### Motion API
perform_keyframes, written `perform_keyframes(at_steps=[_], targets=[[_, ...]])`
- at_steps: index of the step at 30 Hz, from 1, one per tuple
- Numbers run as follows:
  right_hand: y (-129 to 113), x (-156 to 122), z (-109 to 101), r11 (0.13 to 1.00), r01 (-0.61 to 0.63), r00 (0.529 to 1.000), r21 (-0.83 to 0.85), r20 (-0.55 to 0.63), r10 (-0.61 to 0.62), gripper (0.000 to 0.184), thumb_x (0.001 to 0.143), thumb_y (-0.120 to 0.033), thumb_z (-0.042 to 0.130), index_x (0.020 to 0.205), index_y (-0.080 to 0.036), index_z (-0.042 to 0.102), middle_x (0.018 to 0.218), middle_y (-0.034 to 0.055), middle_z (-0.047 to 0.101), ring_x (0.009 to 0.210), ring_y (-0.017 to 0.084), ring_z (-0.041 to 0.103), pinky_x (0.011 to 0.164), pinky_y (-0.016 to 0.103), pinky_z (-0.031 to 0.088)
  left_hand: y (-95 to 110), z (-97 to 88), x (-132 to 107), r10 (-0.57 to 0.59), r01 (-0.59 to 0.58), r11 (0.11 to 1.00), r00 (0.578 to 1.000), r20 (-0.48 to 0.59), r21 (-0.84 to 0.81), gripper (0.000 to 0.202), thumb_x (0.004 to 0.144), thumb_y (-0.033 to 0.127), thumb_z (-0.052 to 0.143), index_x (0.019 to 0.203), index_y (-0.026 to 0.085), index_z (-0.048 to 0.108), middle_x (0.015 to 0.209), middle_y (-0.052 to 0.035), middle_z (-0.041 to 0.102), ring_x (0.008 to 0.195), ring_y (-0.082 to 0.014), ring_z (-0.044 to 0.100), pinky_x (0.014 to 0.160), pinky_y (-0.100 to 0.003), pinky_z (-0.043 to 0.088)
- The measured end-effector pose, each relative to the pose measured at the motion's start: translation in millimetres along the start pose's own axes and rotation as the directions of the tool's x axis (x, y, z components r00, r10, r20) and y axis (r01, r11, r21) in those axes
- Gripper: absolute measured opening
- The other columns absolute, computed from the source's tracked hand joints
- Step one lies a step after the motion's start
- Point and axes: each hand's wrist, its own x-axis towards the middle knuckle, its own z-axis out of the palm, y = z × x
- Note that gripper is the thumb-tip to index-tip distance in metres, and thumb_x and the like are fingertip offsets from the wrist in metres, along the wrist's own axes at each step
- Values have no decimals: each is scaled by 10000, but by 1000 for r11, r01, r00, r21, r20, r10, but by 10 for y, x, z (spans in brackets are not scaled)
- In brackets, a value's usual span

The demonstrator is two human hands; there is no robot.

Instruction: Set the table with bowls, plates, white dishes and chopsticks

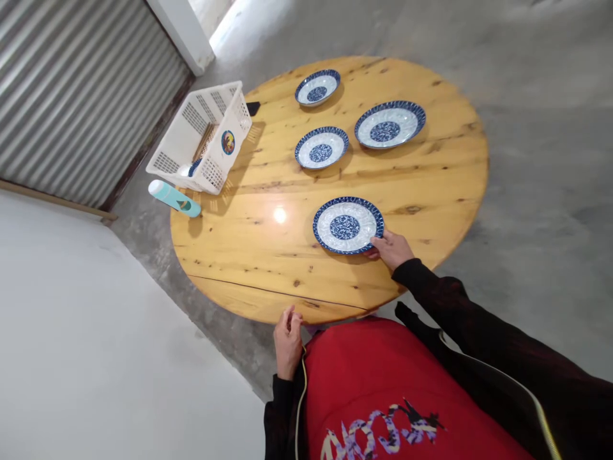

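A round plate with a dark blue rim and blue centre pattern (345, 227) is on the near part of the wooden table. My right hand (393, 249) grips its lower right rim, thumb on top and fingers partly hidden beneath. By the table's front edge is my left hand (288, 345), its fingers loosely curled together with nothing visible in them. Farther back are a matching small plate (321, 148), a larger oval-looking plate (390, 124) to its right, and another plate (317, 87) near the far edge.
On the table's left side stands a white plastic basket (234, 118) with items inside that I cannot fully make out. A light blue bottle or can (175, 199) is beside it near the edge. Behind the basket lies a small black object (253, 108). The round wooden table (249, 255) stands on a grey floor.
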Motion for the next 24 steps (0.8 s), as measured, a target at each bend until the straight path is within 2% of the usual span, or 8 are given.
perform_keyframes(at_steps=[12,24], targets=[[-32,-10,7,1000,-7,1000,14,28,6,137,745,-240,709,794,-221,583,574,-6,668,511,216,689,473,283,579,66,94,97,3,-3,997,1000,5,-75,624,855,639,635,1222,138,690,1015,-125,774,912,-240,753,878,-366,600],[-69,-33,-3,999,-20,998,42,55,17,182,708,-266,742,789,-223,585,584,-5,679,541,231,708,492,298,592,86,90,172,26,-25,996,999,20,-80,613,845,657,625,1188,153,697,977,-107,768,897,-244,739,879,-386,590]])
